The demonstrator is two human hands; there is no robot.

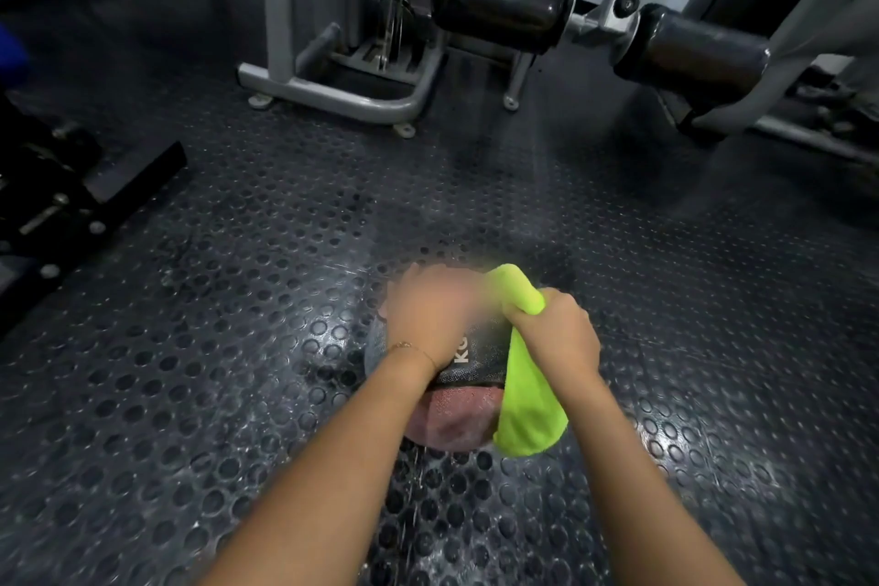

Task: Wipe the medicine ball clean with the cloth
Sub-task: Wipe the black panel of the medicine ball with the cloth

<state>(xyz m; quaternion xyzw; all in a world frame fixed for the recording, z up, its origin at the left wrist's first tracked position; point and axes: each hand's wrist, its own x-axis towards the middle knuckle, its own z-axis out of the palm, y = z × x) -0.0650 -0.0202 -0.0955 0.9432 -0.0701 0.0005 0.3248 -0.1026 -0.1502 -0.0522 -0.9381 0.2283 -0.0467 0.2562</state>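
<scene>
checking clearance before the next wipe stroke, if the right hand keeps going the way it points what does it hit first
The right hand points forward-left; first contact would likely be the left hand resting atop the medicine ball, though blur makes depth uncertain.

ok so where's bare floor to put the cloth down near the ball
Bare studded floor lies right of the medicine ball, and more on its left, short of the black equipment. Ahead it stays open up to the grey machine frame. Both hands, left hand and right hand gripping the cloth, crowd the ball.
</scene>
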